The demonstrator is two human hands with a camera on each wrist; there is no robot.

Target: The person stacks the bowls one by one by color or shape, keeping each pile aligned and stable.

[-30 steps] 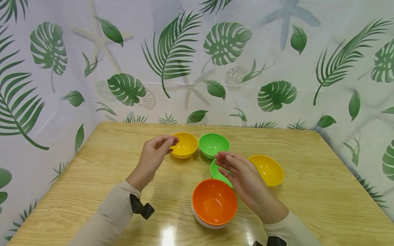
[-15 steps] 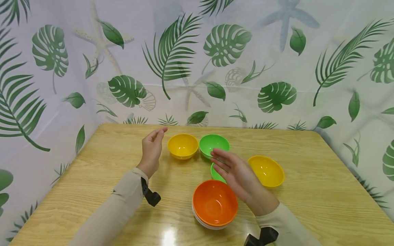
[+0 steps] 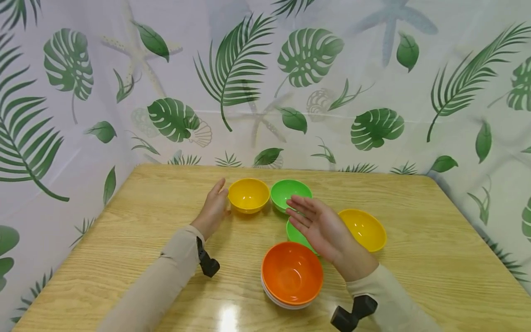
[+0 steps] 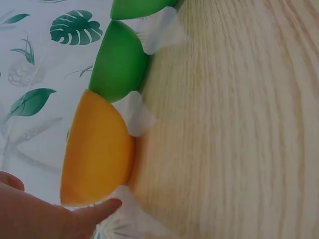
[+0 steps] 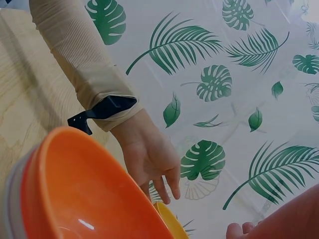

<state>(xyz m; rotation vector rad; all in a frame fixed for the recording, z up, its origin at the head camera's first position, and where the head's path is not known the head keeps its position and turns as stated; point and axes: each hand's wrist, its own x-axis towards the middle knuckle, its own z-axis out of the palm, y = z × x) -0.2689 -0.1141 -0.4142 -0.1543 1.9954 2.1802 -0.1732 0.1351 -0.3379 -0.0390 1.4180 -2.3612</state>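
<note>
My left hand point(image 3: 212, 210) is at the left side of a yellow bowl point(image 3: 249, 198) at the back of the table, fingers extended along its wall. In the left wrist view a fingertip lies close under that yellow bowl point(image 4: 97, 154), beside its lower wall. A green bowl point(image 3: 286, 190) stands right next to it. My right hand point(image 3: 325, 230), fingers straight and holding nothing, hovers over a nearer green bowl point(image 3: 295, 234) and partly hides it. Nearer to me, an orange bowl point(image 3: 292, 272) sits nested on top of white ones.
Another yellow bowl point(image 3: 366, 230) stands to the right, partly behind my right hand. All the bowls are on a wooden table point(image 3: 431, 276). A leaf-printed cloth point(image 3: 249, 92) hangs beyond its back edge.
My left hand drew back from the yellow bowl's rim, then came down at its left side with fingers extended. My right hand shifted slightly left and opened flatter. The bowls stayed in place.
</note>
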